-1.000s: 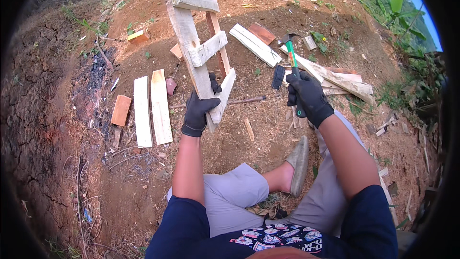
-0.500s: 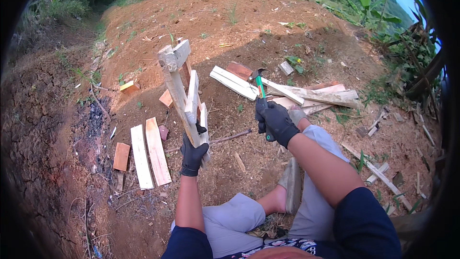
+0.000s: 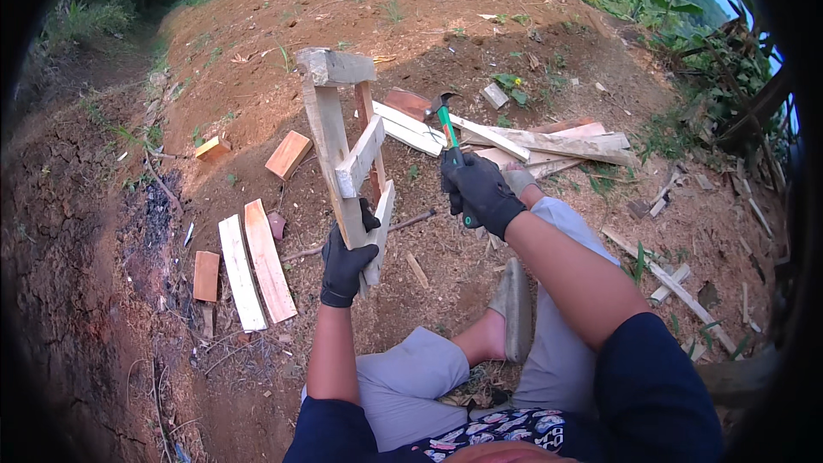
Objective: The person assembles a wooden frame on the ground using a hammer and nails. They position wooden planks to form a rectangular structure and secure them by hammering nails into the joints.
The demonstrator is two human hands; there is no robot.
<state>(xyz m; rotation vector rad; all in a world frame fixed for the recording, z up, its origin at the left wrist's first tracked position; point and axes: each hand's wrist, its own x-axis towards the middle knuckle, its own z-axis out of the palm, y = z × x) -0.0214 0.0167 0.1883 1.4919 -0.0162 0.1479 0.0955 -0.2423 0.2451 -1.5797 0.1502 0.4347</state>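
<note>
My left hand (image 3: 345, 270), in a black glove, is closed around the lower end of a wooden frame (image 3: 327, 144). This frame is held up off the ground, with two long side pieces and several short crosspieces joining them. To the right, my gloved right hand (image 3: 484, 193) grips a claw hammer (image 3: 449, 127) by its green and black handle. The hammer's metal head points up and stands apart from the frame.
Two pale boards (image 3: 267, 261) lie at the left beside a reddish wood block (image 3: 206, 276). Another block (image 3: 289, 155) rests behind them. A pile of planks (image 3: 557, 146) lies beyond my right hand. Thin sticks (image 3: 690, 300) cross at the right. Bare soil slopes up behind.
My left hand has turned the wooden frame so that its crosspieces show more broadly. My right hand and the hammer have shifted slightly left in view.
</note>
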